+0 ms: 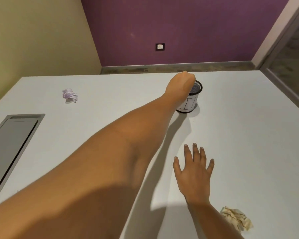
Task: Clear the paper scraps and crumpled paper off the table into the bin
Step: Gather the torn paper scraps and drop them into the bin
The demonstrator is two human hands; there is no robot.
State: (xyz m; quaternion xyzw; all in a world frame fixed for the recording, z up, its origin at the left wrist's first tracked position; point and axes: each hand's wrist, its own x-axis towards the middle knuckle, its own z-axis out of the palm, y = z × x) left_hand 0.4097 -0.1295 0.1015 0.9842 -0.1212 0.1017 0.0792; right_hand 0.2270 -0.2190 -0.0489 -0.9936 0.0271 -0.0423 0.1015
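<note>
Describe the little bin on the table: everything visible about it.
The bin is a small round cup of black wire mesh, its lower wall wrapped in white paper with dark hand-drawn strokes. It stands upright toward the far edge of the pale table. The left hand hangs over its open mouth and hides part of the rim; whether it touches the bin cannot be told. Its contents are not visible.

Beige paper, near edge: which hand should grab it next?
Right, probably. The right hand is open and close to the beige paper; the left hand is far off, over the bin.
</note>
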